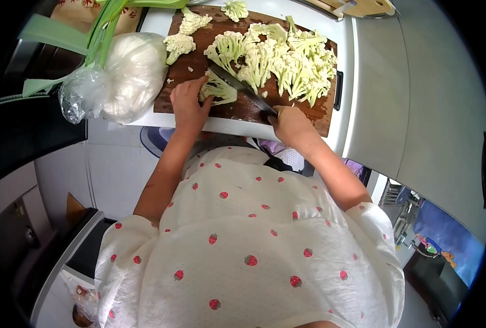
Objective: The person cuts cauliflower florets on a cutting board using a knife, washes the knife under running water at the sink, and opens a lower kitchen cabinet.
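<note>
My right hand (293, 126) is wrapped round the handle of a kitchen knife (246, 92), whose dark blade points up and to the left. The blade lies along the right side of a cauliflower piece (221, 91); whether it has cut in, I cannot tell. With bent fingers, my left hand (190, 104) grips that piece from the left on the wooden cutting board (248, 113). Beyond the blade, a heap of cut cauliflower florets (286, 60) covers the board's right and middle. More florets (180, 44) lie at its upper left.
Left of the board sits a tied white plastic bag (135, 76), with long green leaves (98, 38) above it. A black board handle (338, 91) shows on the right, near a grey panel (376, 93). The white counter edge (226, 127) runs in front of me.
</note>
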